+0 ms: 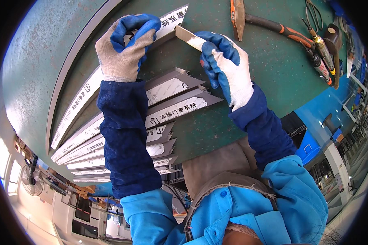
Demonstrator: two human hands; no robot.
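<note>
Your left hand, in a grey and blue glove, curls its fingers shut. Your right hand, gloved white and blue, is clenched too; both dark blue sleeved forearms reach forward.

Blue-palmed knit gloves; navy sleeve covers

Worn green metal workbench, bright windows, standing fan, blue workshop fittings

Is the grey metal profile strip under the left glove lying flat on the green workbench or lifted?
Lying flat: the grey metal profile strip rests along the green workbench, left hand pressing it.
</note>
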